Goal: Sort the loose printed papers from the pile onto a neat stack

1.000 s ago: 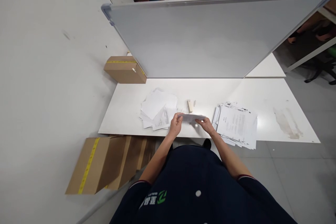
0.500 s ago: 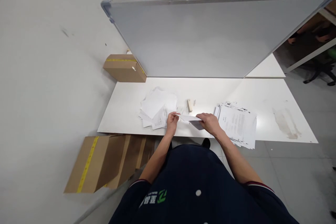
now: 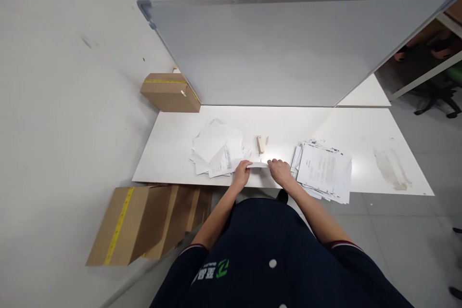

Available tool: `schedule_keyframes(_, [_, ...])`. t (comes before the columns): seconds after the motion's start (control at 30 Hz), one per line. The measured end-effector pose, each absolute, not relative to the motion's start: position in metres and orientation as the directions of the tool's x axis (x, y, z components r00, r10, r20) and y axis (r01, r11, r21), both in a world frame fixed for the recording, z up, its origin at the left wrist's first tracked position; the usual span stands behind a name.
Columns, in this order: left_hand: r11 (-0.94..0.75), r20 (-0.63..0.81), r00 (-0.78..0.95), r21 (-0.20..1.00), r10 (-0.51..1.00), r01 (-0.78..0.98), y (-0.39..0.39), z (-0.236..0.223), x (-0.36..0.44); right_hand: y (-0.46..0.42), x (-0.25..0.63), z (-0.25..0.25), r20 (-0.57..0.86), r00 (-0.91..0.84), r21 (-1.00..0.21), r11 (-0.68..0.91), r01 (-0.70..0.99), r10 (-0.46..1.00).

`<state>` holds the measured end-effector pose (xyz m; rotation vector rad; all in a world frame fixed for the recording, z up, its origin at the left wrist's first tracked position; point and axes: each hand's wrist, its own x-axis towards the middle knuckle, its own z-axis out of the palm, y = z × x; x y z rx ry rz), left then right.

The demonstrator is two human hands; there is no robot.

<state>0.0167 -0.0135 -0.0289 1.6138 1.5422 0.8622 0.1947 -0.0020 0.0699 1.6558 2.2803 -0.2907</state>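
Between my two hands, near the table's front edge, is a white sheaf of paper (image 3: 258, 165), seen nearly edge-on as a narrow strip. My left hand (image 3: 241, 172) grips its left end, and my right hand (image 3: 279, 171) is closed on its right end. How many sheets it has I cannot tell. Left of my left hand lies a loose spread of papers (image 3: 212, 147), some blank and some printed. To the right of my right hand sits a thicker pile of printed papers (image 3: 321, 168). Just beyond the held paper lies a small beige stapler-like object (image 3: 260, 144).
A whiteboard (image 3: 267, 53) stands across the back of the white table (image 3: 173, 139). One cardboard box (image 3: 171, 94) is at the table's far left corner. More cardboard boxes (image 3: 140, 226) stand on the floor at left, beside the wall (image 3: 72, 106).
My hands have come closer together. The paper, which was tilted with its underside showing at the right, is now a level, narrow strip lower down near the table edge.
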Motion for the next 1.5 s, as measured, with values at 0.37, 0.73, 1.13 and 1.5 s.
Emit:
schedule_keyframes(0.37, [0.064,-0.027,-0.083,0.869,0.996,0.491,-0.005,-0.017,0.018,0.006,0.257,0.039,-0.482,0.012,-0.595,-0.338,0.730,0.876])
schedule_keyframes(0.73, [-0.008,-0.085,0.118,0.781,0.989,0.625,0.026,-0.015,0.049,-0.003,0.282,-0.035,-0.719,0.109,-0.646,-0.717,0.261,0.687])
schedule_keyframes(1.13, [0.004,-0.210,0.188,0.675,0.960,0.737,0.046,-0.028,0.060,0.012,0.288,-0.043,-0.687,0.161,-0.650,-0.698,0.299,0.709])
schedule_keyframes(1.5, [0.010,-0.339,0.183,0.497,0.923,0.868,0.039,-0.013,0.062,0.014,0.290,-0.026,-0.665,0.195,-0.650,-0.687,0.326,0.721])
